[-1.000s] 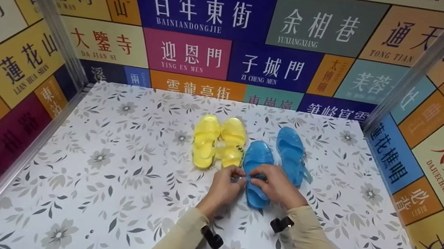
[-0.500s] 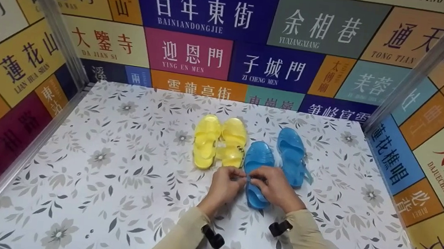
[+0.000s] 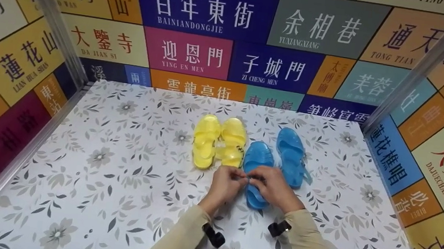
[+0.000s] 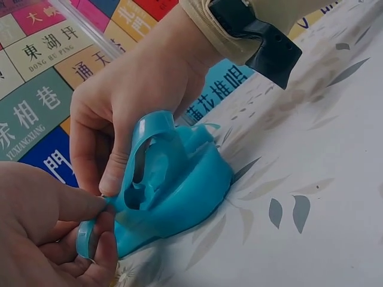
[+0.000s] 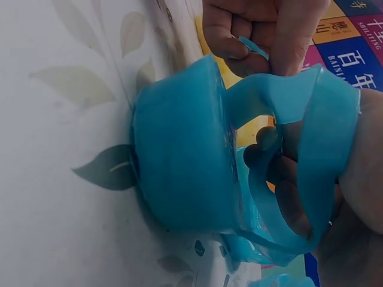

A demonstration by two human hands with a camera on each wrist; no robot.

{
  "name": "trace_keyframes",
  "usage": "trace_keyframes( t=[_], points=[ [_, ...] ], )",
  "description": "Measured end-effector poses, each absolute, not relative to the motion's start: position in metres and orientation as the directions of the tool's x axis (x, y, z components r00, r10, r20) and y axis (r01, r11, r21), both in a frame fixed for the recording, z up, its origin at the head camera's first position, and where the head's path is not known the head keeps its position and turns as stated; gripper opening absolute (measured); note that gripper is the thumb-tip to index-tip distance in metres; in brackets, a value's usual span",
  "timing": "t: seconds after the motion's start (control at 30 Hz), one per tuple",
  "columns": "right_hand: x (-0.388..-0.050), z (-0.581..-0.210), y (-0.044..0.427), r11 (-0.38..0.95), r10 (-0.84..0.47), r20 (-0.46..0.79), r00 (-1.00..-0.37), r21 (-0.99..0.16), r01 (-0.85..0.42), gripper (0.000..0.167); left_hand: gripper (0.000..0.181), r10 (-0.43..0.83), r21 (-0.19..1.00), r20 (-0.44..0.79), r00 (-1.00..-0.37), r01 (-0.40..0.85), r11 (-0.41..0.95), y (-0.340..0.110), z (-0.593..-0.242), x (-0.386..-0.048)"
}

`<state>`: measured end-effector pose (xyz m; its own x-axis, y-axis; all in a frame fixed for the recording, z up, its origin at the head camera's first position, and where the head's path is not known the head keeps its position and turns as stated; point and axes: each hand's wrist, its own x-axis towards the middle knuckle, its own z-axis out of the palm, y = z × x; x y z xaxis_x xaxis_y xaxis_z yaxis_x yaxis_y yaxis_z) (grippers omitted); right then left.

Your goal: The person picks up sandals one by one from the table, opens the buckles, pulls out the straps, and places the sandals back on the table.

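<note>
A blue jelly sandal (image 3: 259, 156) lies on the floral sheet between my hands, toe pointing away. On its left side, my left hand (image 3: 223, 187) pinches the end of the ankle strap (image 4: 85, 240), which curls out between finger and thumb in the left wrist view. My right hand (image 3: 277, 189) reaches over the sandal, and its fingertips pinch the strap right beside my left fingertips. In the right wrist view the sandal's heel (image 5: 182, 152) faces the camera, with the strap looping up by my right hand. The fingers hide the fastening point.
The matching blue sandal (image 3: 291, 149) lies to the right, its strap loose at the side. A pair of yellow sandals (image 3: 205, 141) stands to the left, close to my left hand. Walls covered with colourful sign panels (image 3: 202, 7) enclose the sheet (image 3: 113, 195) at the back and sides.
Both hands stay at the same strap on the sandal. Only slight shifts of the right hand and fingers show.
</note>
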<state>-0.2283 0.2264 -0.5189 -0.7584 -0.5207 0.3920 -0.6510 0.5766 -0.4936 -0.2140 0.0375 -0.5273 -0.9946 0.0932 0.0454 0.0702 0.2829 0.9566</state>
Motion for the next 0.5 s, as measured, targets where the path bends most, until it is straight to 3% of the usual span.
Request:
trace_keyframes(
  t=[0.5],
  points=[
    [-0.2281, -0.519, 0.2268, 0.575, -0.51, 0.372, -0.776, -0.523, -0.629, 0.018, 0.004, 0.138, 0.93, 0.036, -0.99, 0.084, 0.359, 0.0381, -0.5202, -0.2224]
  ],
)
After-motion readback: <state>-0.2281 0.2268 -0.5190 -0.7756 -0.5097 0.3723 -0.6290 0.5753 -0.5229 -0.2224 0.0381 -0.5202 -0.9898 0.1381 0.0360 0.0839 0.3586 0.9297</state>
